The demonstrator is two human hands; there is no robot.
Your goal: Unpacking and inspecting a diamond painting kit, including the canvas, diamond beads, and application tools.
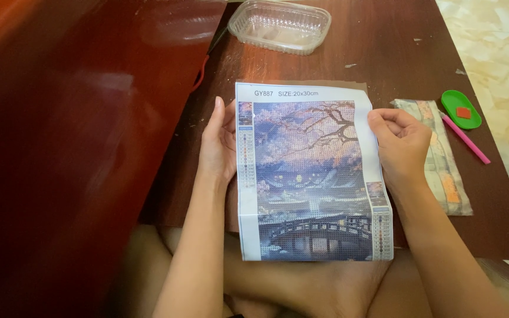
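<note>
A dark reddish-brown wooden table (384,47) fills the view, with pale marbled floor (496,41) at the far right. In the middle lies a canvas sheet (310,176) printed with a dotted picture: bare dark branches over a purple-blue sky, rooftops, and a bridge at the near end. Its white border carries columns of small colour squares, and its near edge hangs over the table onto the person's lap. The left hand (219,147) lies flat along the sheet's left edge, fingers extended. The right hand (400,144) is curled, pinching the right edge. Right of it lies a flat packet (446,176), its contents hard to make out. At the far edge sits a clear plastic tub (281,25), partly cut off. Further right lie a green tray (460,109) and pink pen (466,140).
</note>
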